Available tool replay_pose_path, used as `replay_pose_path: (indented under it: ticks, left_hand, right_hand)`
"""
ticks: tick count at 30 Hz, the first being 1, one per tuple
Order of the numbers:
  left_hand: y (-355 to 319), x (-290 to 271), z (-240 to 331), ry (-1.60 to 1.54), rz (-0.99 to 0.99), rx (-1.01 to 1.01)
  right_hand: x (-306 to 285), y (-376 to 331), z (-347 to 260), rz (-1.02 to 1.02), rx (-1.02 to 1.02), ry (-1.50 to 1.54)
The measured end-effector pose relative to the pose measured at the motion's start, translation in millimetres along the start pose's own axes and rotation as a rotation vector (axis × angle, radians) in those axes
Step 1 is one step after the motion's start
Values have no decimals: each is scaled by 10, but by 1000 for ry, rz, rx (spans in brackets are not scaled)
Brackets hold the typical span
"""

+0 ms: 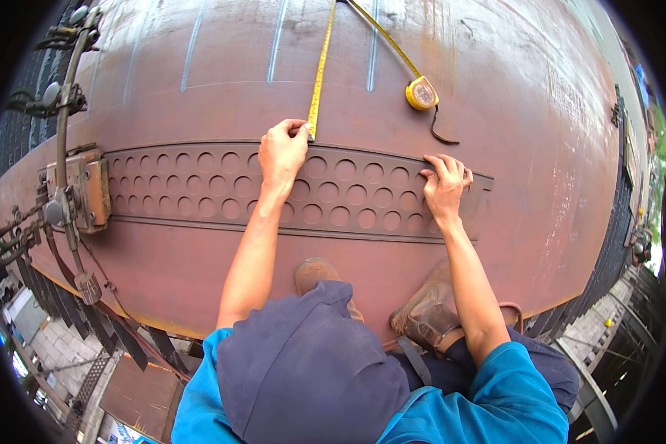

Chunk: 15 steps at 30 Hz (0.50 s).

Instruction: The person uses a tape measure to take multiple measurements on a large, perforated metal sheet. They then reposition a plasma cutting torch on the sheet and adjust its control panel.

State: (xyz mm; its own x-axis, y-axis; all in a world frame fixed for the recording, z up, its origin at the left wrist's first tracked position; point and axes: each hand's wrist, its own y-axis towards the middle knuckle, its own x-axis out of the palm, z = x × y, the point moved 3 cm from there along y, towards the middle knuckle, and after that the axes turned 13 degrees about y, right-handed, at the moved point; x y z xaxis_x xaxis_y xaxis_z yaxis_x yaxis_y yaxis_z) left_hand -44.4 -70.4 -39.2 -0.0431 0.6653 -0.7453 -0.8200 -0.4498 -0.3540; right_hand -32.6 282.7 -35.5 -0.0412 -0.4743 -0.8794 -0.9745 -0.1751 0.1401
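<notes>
Yellow tape (320,70) end is pinched by the left hand (281,152) at the strip's (200,185) edge. The right hand (445,181) presses flat, fingers spread, on the strip.

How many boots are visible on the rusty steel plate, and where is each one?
2. One boot stands below the perforated strip, between the forearms, partly hidden by a dark cloth. The other boot is beside the right forearm.

Large rusty steel plate (540,148) carries a perforated strip (200,185) across centre, a yellow tape measure (422,93) at one o'clock, brown boots (429,314) at six.
</notes>
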Motion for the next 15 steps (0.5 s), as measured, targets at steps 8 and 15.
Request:
replay_pose_path:
  ticks: [8,15]
  left_hand:
    - [5,-26,1,-33,-14,-13]
    - [103,-33,36,13,-35,-14]
  right_hand:
    - [21,15,-82,7,23,39]
    - [71,89,-42,58,49,44]
